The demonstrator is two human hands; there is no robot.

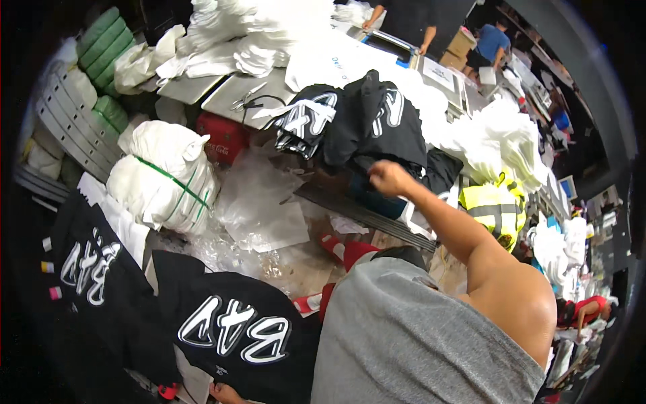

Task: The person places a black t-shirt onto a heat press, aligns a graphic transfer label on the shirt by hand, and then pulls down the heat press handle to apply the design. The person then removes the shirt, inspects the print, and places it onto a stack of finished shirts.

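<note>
Black sweatshirt with bold white lettering lies spread out at the near left, a similar black garment next to it on the left. The far counter carries a tall heap of white cloth at its left and, nearer the centre, black hoodies. Clear plastic sheeting lies left of centre; left of that sits a white bundle. A bright yellow garment with grey bands is on the right, and a red box at far left, below the counter. The right hand is at the hoodies' near edge, fingers curled inward; whether they grip cloth I cannot tell. The left hand is at the sweatshirt's near edge, by a pale board; its fingers are partly hidden, so I cannot tell their opening or hold. Scissors lie left of the hoodies.
</note>
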